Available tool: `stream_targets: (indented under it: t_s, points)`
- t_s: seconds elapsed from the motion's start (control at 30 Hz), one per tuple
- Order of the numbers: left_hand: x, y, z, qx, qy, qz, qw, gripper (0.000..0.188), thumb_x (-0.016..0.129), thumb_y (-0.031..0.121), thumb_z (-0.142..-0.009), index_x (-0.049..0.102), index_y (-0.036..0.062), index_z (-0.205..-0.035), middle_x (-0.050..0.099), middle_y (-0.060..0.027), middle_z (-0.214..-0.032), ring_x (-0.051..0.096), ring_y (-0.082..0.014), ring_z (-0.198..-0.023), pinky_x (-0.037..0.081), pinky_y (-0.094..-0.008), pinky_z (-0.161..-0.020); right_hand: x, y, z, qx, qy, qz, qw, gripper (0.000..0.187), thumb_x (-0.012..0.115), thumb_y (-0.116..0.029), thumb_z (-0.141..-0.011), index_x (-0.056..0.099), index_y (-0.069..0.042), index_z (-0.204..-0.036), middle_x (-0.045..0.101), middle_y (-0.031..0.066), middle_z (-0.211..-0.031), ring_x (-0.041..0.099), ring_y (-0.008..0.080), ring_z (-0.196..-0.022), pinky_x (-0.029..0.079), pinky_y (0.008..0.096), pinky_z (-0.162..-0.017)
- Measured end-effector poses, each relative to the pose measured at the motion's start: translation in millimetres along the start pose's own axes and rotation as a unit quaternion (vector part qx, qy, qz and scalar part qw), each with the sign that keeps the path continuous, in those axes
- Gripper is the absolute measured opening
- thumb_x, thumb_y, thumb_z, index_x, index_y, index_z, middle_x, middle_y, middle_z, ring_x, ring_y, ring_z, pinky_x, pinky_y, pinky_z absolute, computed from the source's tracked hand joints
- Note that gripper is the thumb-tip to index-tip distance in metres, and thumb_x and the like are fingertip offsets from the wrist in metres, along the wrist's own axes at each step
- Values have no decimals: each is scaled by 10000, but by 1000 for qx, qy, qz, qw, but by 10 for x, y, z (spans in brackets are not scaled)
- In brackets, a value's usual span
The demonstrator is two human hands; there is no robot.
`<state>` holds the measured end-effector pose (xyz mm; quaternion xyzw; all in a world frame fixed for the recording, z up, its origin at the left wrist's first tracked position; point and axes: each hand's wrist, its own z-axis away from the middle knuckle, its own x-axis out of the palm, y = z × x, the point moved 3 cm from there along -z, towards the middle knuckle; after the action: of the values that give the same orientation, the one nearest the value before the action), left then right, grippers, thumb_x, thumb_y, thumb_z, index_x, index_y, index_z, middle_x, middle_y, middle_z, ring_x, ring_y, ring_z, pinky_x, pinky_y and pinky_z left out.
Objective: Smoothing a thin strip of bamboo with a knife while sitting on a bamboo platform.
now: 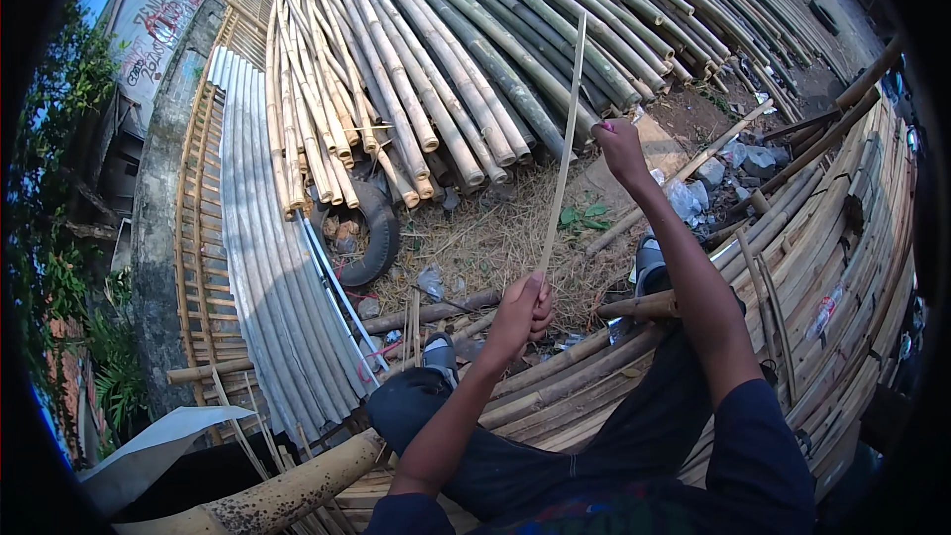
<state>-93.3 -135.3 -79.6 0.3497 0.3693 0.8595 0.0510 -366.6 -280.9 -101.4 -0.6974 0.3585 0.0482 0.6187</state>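
My left hand [522, 320] is closed round the lower end of a long, thin bamboo strip [562, 163]. The pale strip rises almost upright from my fist, leaning slightly right, with its tip in front of the stacked bamboo poles. Farther forward and to the right, my right hand [621, 151] is held up as a fist, just right of the strip and apart from it. A small pink spot shows at the top of that fist; what it grips, if anything, I cannot make out. Both forearms reach out over my bent legs.
Stacked bamboo poles [475, 89] fill the far side. Corrugated sheets [267, 267] and a bamboo ladder-like frame [198, 228] stand left. A black tyre [379, 233] lies beyond my left foot. Split bamboo [842, 238] is piled right, near plastic litter [684, 198].
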Motion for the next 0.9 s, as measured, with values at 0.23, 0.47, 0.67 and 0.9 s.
stream_targets:
  t_s: [0.23, 0.47, 0.67, 0.9]
  points:
    - [-242, 174, -171, 26, 26, 95, 995, 338, 330, 377, -1027, 381, 116, -819, 255, 46, -561, 178, -34, -400, 127, -195, -331, 559, -593, 558, 186, -260, -421, 849, 276, 610, -305, -880, 597, -73, -731, 359, -67, -499, 300, 37, -417, 207, 242, -404]
    - [-201, 185, -175, -46, 13, 98, 994, 400, 316, 422, -1021, 379, 109, -780, 264, 43, -560, 214, -39, -432, 171, -190, -360, 629, -813, 642, 175, -309, -451, 819, 230, 585, -269, -936, 617, -42, -910, 329, -88, -538, 266, 34, -418, 184, 231, -407]
    - [-311, 133, -229, -10, -44, 155, 987, 439, 356, 466, -1004, 351, 137, -714, 242, 66, -535, 186, -45, -424, 147, -203, -356, 486, -724, 464, 125, -232, -343, 901, 300, 597, -324, -920, 655, -44, -828, 408, -52, -525, 349, 48, -441, 259, 246, -421]
    - [-356, 240, -219, 76, 56, 47, 994, 423, 360, 434, -1012, 344, 148, -700, 222, 71, -515, 169, -41, -407, 126, -207, -348, 643, -732, 743, -51, -186, 17, 981, 330, 569, -279, -854, 585, 29, -735, 540, 233, -621, 537, 400, -568, 409, 464, -562]
